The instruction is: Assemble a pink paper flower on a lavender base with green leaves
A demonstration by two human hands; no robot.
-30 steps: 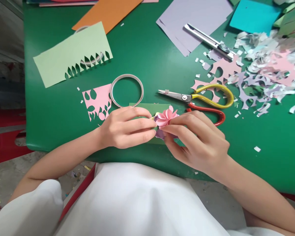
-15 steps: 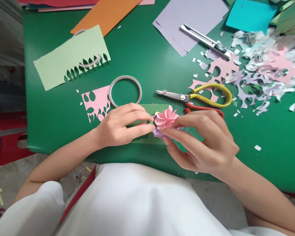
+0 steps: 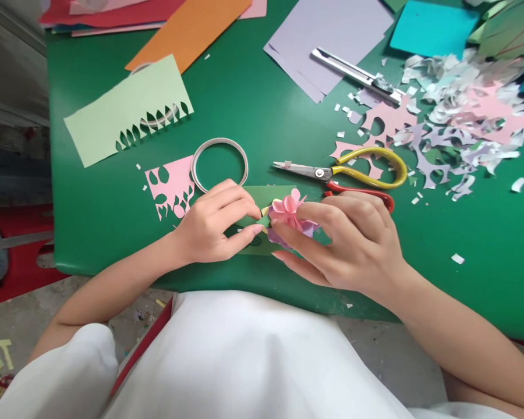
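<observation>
A layered pink paper flower (image 3: pixel 286 208) with purple paper petals (image 3: pixel 283 235) beneath sits over a green paper sheet (image 3: pixel 268 192) near the table's front edge. Thumb and fingertips of my left hand (image 3: pixel 220 227) pinch a small green paper leaf (image 3: pixel 265 222) at the flower's left side. My right hand (image 3: pixel 353 241) grips the flower from the right, its fingers bent over the petals and the thumb lower down. The fingers hide part of the flower. Just beyond my right hand lie scissors (image 3: pixel 319 173) with one yellow and one red handle.
A roll of tape (image 3: pixel 219 140) and a cut pink paper (image 3: pixel 168 177) lie beyond my left hand. Farther off are a notched light green sheet (image 3: pixel 126 110), orange paper (image 3: pixel 187 35), purple sheets (image 3: pixel 327 41), a utility knife (image 3: pixel 353 74) and a heap of paper scraps (image 3: pixel 471 116).
A green leaf now shows between my left fingertips and the flower. My right hand has shifted slightly left and up over the flower, its fingers reaching farther across. The view has shifted a little.
</observation>
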